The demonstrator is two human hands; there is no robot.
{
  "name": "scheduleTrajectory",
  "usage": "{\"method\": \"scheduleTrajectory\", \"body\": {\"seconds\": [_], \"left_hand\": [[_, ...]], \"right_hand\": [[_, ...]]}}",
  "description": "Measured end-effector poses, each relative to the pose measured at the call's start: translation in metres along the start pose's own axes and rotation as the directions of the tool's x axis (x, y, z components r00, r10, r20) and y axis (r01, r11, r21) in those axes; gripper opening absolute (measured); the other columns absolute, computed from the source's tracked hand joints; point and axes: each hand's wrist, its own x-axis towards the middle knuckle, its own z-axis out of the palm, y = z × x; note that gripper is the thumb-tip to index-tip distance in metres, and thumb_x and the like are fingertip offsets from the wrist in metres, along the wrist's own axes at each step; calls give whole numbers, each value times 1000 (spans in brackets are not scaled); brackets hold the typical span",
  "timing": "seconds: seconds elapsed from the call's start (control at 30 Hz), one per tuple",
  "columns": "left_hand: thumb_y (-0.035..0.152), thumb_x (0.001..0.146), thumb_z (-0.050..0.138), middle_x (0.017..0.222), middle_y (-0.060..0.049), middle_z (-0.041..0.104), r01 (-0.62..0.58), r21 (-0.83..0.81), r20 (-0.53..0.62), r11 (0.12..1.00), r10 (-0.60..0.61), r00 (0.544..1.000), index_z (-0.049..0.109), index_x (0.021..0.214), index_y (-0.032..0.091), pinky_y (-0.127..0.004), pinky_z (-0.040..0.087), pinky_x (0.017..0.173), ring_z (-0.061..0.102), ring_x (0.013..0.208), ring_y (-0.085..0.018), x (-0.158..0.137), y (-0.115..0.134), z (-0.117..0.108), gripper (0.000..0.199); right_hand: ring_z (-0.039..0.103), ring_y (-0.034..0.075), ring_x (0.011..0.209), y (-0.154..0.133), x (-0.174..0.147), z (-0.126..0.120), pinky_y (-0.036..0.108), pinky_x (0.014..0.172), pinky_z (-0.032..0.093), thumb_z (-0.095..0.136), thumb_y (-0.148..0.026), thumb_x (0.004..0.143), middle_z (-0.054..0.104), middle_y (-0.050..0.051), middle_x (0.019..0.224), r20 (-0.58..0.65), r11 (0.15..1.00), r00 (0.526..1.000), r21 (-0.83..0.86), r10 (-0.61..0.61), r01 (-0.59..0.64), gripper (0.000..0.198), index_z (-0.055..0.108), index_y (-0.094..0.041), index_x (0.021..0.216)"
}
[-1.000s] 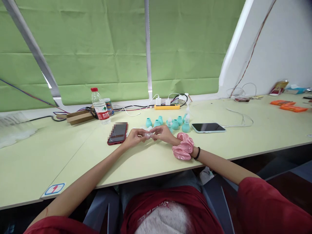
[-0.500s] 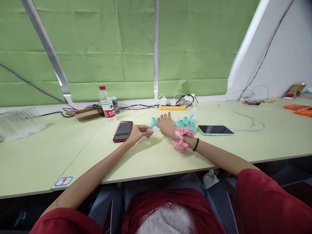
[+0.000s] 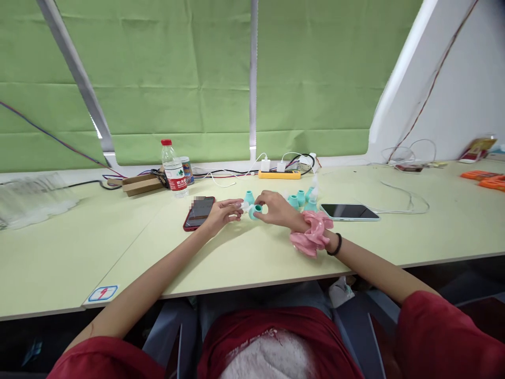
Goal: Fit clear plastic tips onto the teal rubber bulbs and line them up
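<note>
My left hand (image 3: pixel 224 215) is closed, pinching a small clear plastic nozzle piece (image 3: pixel 245 206) between thumb and fingers. Just right of it, my right hand (image 3: pixel 277 209) grips a small teal bulb (image 3: pixel 255 211) by its side, its round opening tilted up. The clear piece and the bulb are close together; whether they touch I cannot tell. Behind them another teal bulb (image 3: pixel 249 197) stands upright on the table. Beyond my right hand are several more teal bulbs (image 3: pixel 292 201), and one at the right (image 3: pixel 311 203) carries a clear tip.
A phone in a red case (image 3: pixel 199 212) lies left of my left hand, and a second phone (image 3: pixel 349 211) lies at right with a white cable. Farther back stand a water bottle (image 3: pixel 174 173), a can (image 3: pixel 185 169) and a yellow power strip (image 3: pixel 279 174). Orange-handled tools (image 3: pixel 483 175) lie far right.
My right hand has come back from the group of bulbs with a teal bulb in its fingers, now beside the clear piece. My left hand has barely moved.
</note>
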Motion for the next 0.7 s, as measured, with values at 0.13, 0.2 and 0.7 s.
{"method": "scheduleTrajectory", "body": {"seconds": [0.13,0.2,0.7], "left_hand": [[23,68,59,67,-6,59,58,-109,60,992,-51,997,57,94,11,-23,43,57,55,59,-11,1,4,-4,28],[24,71,55,67,-6,59,94,-134,100,987,-81,992,57,94,11,-22,42,54,54,58,-11,1,4,-3,26],[25,71,49,58,-5,52,244,-138,174,960,-219,960,60,82,11,-20,36,45,47,52,-10,0,4,4,21]], "right_hand": [[50,11,65,-7,-16,14,23,63,40,58,-25,64,55,3,77,61,948,998,318,-2,-18,25,57,-12,85],[51,10,65,-8,-21,23,22,61,41,59,-27,64,56,5,85,82,908,996,415,29,-61,34,55,-12,94],[49,15,76,-12,-25,24,25,71,36,44,-22,72,56,4,83,-86,935,990,348,109,-72,24,52,-14,94]]}}
